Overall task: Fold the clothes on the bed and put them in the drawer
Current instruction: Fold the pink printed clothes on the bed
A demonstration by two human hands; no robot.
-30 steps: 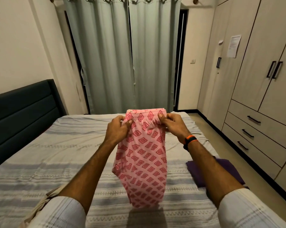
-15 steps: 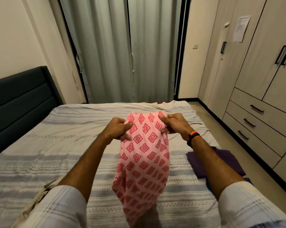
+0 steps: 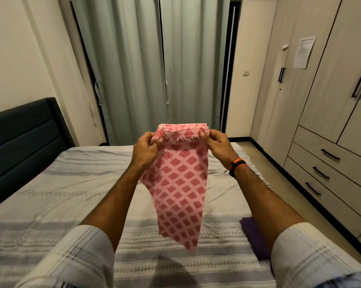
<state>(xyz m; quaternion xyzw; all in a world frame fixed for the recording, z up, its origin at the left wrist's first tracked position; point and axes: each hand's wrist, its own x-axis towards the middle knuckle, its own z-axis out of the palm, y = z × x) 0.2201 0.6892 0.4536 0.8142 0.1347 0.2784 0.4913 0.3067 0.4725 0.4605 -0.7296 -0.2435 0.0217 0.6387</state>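
Note:
A pink garment with red diamond print [image 3: 180, 183] hangs in the air above the bed [image 3: 71, 194]. My left hand [image 3: 145, 150] pinches its top left corner and my right hand [image 3: 218, 145] pinches its top right corner, holding the top edge stretched level. The cloth tapers down to a loose tip just over the striped sheet. A folded purple garment [image 3: 253, 235] lies on the bed's right edge, partly hidden by my right arm. The drawers [image 3: 329, 169] sit low in the wardrobe on the right, all closed.
A dark padded headboard [image 3: 19, 138] stands at the left. Grey curtains [image 3: 154, 69] hang behind the bed. The tall wardrobe [image 3: 331, 69] has closed doors with a paper sheet stuck on it. A strip of floor [image 3: 264, 161] runs between bed and drawers.
Both hands have lifted the pink garment higher, so its lower end now hangs off the sheet. The top edge is pulled straighter. The camera has tilted a little.

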